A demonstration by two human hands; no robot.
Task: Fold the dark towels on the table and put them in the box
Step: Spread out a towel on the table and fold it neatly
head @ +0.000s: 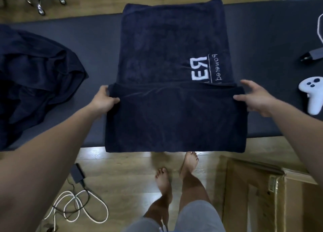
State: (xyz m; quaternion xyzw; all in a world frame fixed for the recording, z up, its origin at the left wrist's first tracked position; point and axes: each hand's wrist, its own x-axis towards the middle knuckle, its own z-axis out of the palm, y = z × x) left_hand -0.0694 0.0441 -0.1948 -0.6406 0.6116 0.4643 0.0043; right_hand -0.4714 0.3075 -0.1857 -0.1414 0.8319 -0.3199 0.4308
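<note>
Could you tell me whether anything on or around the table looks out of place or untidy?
Yes: a second dark towel lies crumpled in a heap at the table's left end, still unfolded. A white controller and a black device also sit on the right side, unrelated to the folding.

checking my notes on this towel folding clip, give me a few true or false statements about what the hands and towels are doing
1. Both hands grip the near edge of the spread towel. True: the left hand and the right hand each pinch a corner.
2. The towel's white lettering is fully covered. False: part of it shows.
3. A crumpled towel pile lies on the table to the left. True.
4. The cardboard box sits on the table. False: it is on the floor, lower right.
5. The white controller lies on the towel. False: it lies on the table, beside the right hand.
</note>
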